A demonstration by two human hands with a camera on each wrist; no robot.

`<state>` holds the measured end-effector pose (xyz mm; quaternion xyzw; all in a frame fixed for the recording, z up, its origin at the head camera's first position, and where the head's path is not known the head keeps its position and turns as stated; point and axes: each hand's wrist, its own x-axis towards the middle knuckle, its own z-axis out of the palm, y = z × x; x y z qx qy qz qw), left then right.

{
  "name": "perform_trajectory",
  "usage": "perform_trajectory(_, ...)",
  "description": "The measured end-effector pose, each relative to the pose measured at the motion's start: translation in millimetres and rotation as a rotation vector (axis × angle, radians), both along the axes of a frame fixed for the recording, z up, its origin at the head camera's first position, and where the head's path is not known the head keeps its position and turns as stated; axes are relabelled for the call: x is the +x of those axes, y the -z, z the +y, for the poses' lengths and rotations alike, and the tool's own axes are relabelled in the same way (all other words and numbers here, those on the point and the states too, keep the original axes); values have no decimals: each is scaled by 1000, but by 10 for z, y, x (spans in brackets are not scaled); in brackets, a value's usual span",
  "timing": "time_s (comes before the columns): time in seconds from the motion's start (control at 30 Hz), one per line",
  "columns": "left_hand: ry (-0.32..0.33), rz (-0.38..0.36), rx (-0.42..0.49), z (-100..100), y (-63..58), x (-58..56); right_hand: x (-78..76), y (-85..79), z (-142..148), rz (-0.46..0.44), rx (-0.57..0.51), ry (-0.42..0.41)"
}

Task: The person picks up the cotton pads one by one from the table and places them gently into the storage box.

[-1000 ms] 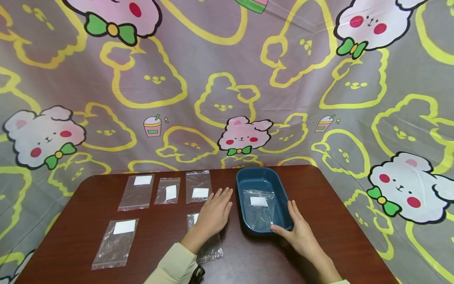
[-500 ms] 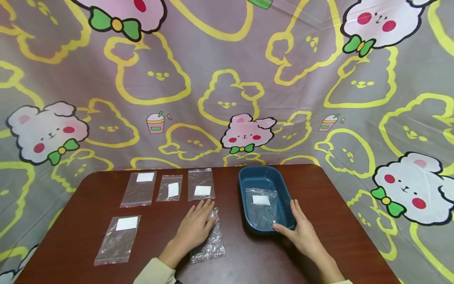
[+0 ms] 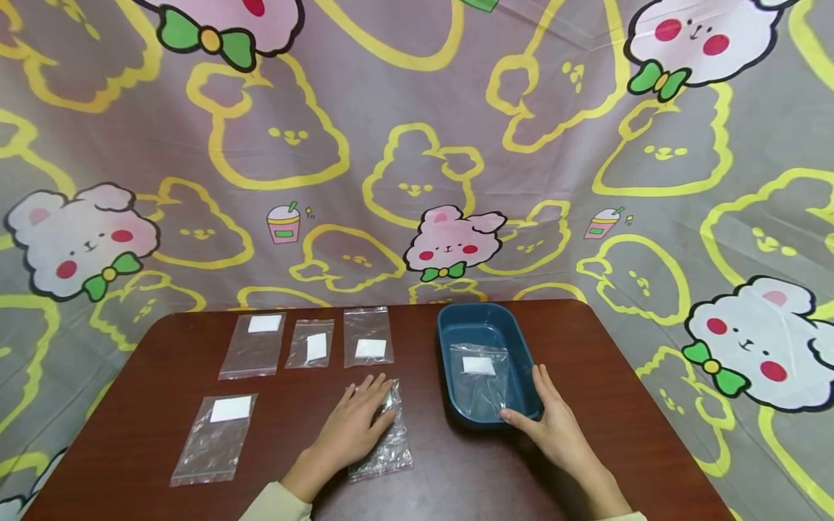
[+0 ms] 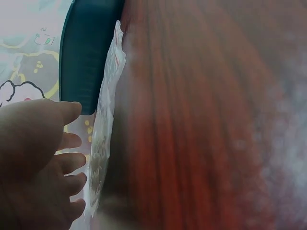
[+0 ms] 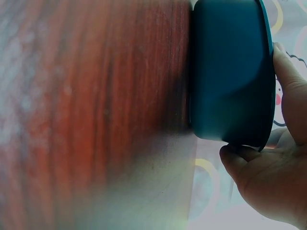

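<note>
My left hand (image 3: 345,427) rests palm down over a clear zip bag (image 3: 394,449) lying on the table, its fingers extended across the bag's upper part. That bag looks crinkled and the hand hides much of it. To the right stands a dark blue tub (image 3: 478,312). Inside it, leaning on the near end, is another clear zip bag (image 3: 482,391) with a white label. My right hand (image 3: 554,427) holds the tub at its near right corner, thumb at the near rim and fingers along the right wall.
Three clear zip bags with white labels lie along the back: one at left (image 3: 250,354), a smaller one (image 3: 302,354), and one beside the tub (image 3: 365,325). A labelled bag (image 3: 208,452) lies front left. A patterned cloth (image 3: 417,181) hangs behind the brown table (image 3: 476,485).
My left hand has moved from beside the tub, left and toward me, and settled on the near bag. My right hand stays at the tub's corner.
</note>
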<state>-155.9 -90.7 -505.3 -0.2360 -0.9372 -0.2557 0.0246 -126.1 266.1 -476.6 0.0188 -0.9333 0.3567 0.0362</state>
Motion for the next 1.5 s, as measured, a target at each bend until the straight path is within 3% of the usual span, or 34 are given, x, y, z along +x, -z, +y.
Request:
perform_trajectory(0.4,17,-25,5,-18,15,12,3,-43,-2,17,13,-4)
perform_trajectory(0.7,33,-4,14,-39,36,5,4,-44,-3,3,9,-2)
perform_trajectory(1.0,12,-1,41,-41,76,26,3,-36,-8,1,0,-2)
perform_trajectory(1.5,-39,107,118,-5,129,0,-3,-9,3,4,-4,-2)
